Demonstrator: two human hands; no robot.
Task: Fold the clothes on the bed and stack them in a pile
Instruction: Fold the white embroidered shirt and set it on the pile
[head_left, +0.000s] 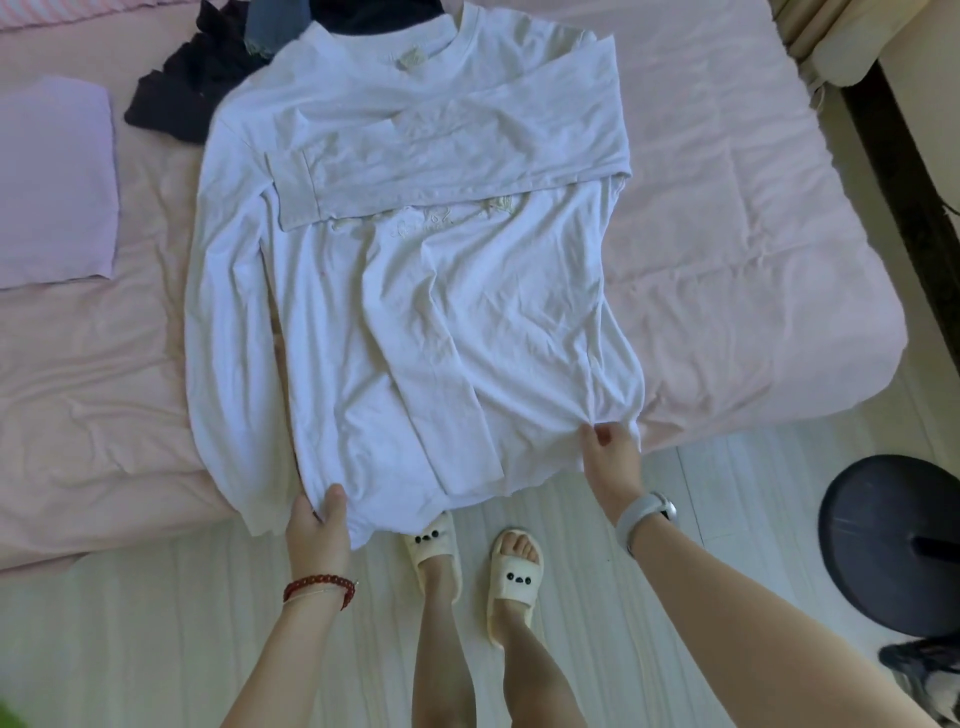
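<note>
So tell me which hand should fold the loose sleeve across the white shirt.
Probably the left hand. It pinches the white shirt's hem beside the unfolded sleeve lying along that side. The right hand grips the opposite hem corner, where the other sleeve already lies folded across the chest.

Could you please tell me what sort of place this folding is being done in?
Most likely a home bedroom: a bed with a wrinkled pink sheet, a white long-sleeved shirt spread on it, and cream house slippers on pale floorboards.
</note>
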